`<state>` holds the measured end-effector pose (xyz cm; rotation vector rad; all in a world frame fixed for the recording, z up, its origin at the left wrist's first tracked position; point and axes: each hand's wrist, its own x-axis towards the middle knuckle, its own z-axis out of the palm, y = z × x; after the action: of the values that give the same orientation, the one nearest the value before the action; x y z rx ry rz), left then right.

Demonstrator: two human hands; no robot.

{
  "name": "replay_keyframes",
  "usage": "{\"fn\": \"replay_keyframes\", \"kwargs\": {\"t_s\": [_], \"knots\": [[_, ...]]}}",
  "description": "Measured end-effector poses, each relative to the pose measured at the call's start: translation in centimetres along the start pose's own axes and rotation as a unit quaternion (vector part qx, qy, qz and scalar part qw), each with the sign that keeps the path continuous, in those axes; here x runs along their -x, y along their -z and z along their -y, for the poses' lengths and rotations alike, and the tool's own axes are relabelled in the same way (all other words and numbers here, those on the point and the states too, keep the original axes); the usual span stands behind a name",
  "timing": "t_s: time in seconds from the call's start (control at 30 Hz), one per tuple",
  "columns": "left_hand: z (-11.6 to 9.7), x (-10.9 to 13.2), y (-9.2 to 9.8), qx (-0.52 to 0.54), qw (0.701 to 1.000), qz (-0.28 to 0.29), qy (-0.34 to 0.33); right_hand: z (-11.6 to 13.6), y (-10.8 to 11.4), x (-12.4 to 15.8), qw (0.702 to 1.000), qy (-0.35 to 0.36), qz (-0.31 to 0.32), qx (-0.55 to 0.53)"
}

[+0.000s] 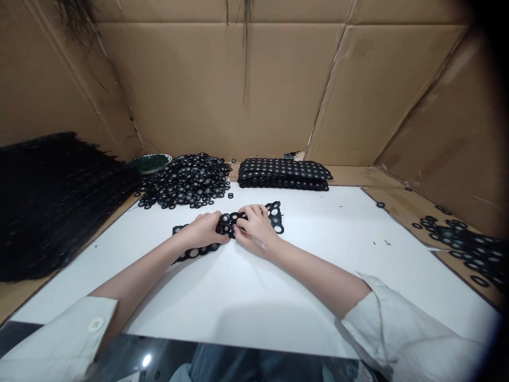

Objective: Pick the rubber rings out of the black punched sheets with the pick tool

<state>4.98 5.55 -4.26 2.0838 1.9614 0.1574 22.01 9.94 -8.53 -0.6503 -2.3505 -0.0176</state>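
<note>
Left hand [204,230] and right hand [256,229] grip a black linked-ring strip [228,225], well apart from the white tabletop's [191,302] near edge.

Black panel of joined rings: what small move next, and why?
Perhaps let the right hand adjust the middle of the black joined-ring panel while the left hand steadies it: both hands hold it there, and its ends show on either side.

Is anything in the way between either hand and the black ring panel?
Nothing visible is: the left hand and right hand are directly on the black ring panel. The pile of loose rings and stacked panels sit beyond, not between. What the hands cover can't be seen.
</note>
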Motion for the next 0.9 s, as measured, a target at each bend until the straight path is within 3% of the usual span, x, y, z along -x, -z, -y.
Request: {"fn": "replay_keyframes", "kwargs": {"t_s": [0.17, 0.37, 0.43, 0.53, 0.67, 0.77, 0.9], "knots": [[0.3, -0.2, 0.4, 0.08, 0.995, 0.02, -0.049, -0.1, 0.7, 0.2, 0.995, -0.006, -0.064, -0.078], [0.3, -0.2, 0.8, 0.171, 0.985, 0.02, -0.035, 0.2, 2.0, 1.1, 0.971, 0.018, -0.183, -0.152], [0.3, -0.2, 0.9, 0.199, 0.98, 0.011, -0.023, 0.4, 2.0, 1.2, 0.967, 0.028, -0.197, -0.161], [0.4, -0.3, 1.0, 0.231, 0.973, 0.02, -0.01, 0.3, 1.6, 0.9, 0.966, 0.015, -0.121, -0.228], [0.7, -0.3, 0.8, 0.225, 0.974, -0.006, 0.013, -0.3, 0.4, 0.3, 0.938, -0.128, 0.009, -0.322], [0.8, -0.3, 0.6, 0.226, 0.973, -0.029, 0.027, -0.7, -0.1, 0.0, 0.919, -0.211, 0.045, -0.329], [0.8, -0.5, 0.4, 0.274, 0.961, -0.001, 0.026, -0.8, 0.1, 0.0, 0.917, -0.206, 0.078, -0.332]]}}
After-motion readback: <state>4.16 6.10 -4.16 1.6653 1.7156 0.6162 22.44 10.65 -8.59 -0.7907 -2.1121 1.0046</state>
